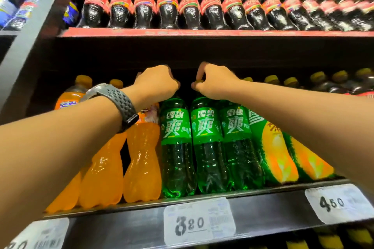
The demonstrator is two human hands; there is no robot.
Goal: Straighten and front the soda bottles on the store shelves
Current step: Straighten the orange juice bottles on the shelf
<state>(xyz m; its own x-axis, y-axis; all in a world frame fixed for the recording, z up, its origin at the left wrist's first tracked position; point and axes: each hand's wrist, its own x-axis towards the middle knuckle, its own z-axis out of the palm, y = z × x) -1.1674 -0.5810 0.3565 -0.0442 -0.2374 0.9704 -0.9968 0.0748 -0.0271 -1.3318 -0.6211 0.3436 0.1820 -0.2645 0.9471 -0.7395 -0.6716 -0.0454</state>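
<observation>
Two bare forearms fill the lower corners of the frame, the left one wearing a grey perforated watch strap, and both reach up to the middle shelf. The left hand is closed, fingers curled down over the top of the left green bottle, whose cap is hidden beneath it. The right hand pinches the yellow-green cap of the middle green bottle between thumb and curled fingers. Both bottles stand at the shelf's front edge in the centre of the frame, touching each other, labels facing out. Full plastic bottles like these should feel fairly heavy and firm, yet the smooth walls look slippery — the ridged cap and the neck just under it seem the surest hold for twisting a label forward or dragging a bottle to the lip, though a sharp tug that high could tip it. Counted along this shelf there are three green bottles with matching labels, the right green bottle untouched. Two green-and-yellow bottles stand to their right, partly behind the right arm, and at least three orange bottles to the left. Across the top of the frame runs a row of cola bottles — over a dozen, the far right too blurred to count. Three white price tags sit on the shelf rail.
</observation>
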